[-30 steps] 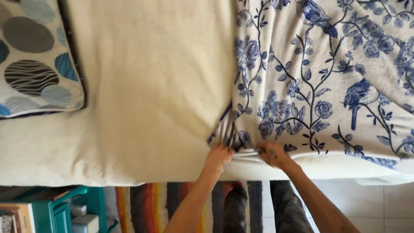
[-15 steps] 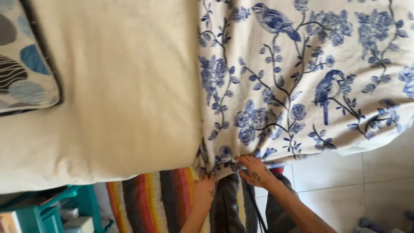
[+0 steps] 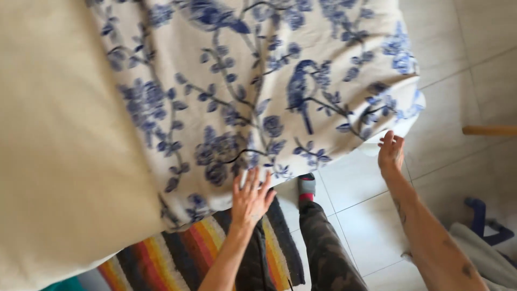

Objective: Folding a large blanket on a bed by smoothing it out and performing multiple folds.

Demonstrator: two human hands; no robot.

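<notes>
Both hands have let go of the bunched hem they pinched a moment ago, and the view has swung toward the foot of the bed, so the patterned pillow is gone from sight. Motion blur softens the whole picture, and the bed runs off the top and left edges, so its full extent cannot be made out. The left hand (image 3: 251,196) lies palm down with fingers spread, its fingertips touching the lower edge of the blue-and-white floral blanket (image 3: 258,91). The right hand (image 3: 391,152) is open too, fingers loosely together and pointing up, just below the blanket's far corner; whether it touches the cloth is hard to tell. That corner hangs off the mattress over pale floor tiles (image 3: 371,215), which lie open to the right of the bed. A striped rug (image 3: 167,256) sits under the bed's near edge, partly covered by the person's camouflage trouser legs (image 3: 326,248). The blanket, cream with blue birds, roses and dark vines, covers the right part of the bed over a plain cream sheet (image 3: 59,161). A wooden bar (image 3: 489,130) and something blue at the right edge are cut off.
</notes>
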